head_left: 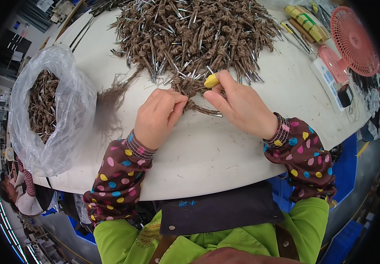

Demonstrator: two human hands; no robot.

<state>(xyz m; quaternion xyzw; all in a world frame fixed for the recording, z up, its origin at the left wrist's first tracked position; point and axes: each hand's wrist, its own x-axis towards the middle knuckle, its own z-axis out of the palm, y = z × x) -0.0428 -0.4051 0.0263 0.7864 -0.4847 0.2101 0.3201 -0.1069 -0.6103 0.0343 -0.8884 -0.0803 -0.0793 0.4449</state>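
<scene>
Using the big pile of knotted brown cords (194,35) as my reference; everything below is placed off it.

The piece in work is a knotted cord (195,106) at the pile's near edge, on the wearer's side, about mid-width. A metal-tipped end sticks out of it to the right. I can't separate its upper strands from the cords right behind it.

Left hand (157,115): in front of the pile, left of the knotted cord. Thumb and forefinger pressed together, pinching the knot's left side. Other fingers curled in behind, partly hidden from me.

Right hand (245,105): in front of the pile, right of the knotted cord. Thumb and forefinger spread, gap between the tips. Yellow finger cover (211,80) on the forefinger, close to the strands; can't tell from here if it touches. Remaining fingers mostly out of my sight.

Clear plastic bag (77,132) left of the pile and nearer the wearer, mouth open, more knotted cords (43,105) inside. Loose brown fibres (116,94) between bag and pile.

Right of the pile I have a pink fan (355,42), a white power strip (327,81) with a black plug (344,96) and some yellow rolls (306,24). White tabletop (198,163) under the pile. Co-worker in a striped sleeve (29,185) far left of the pile, beyond the bag.
</scene>
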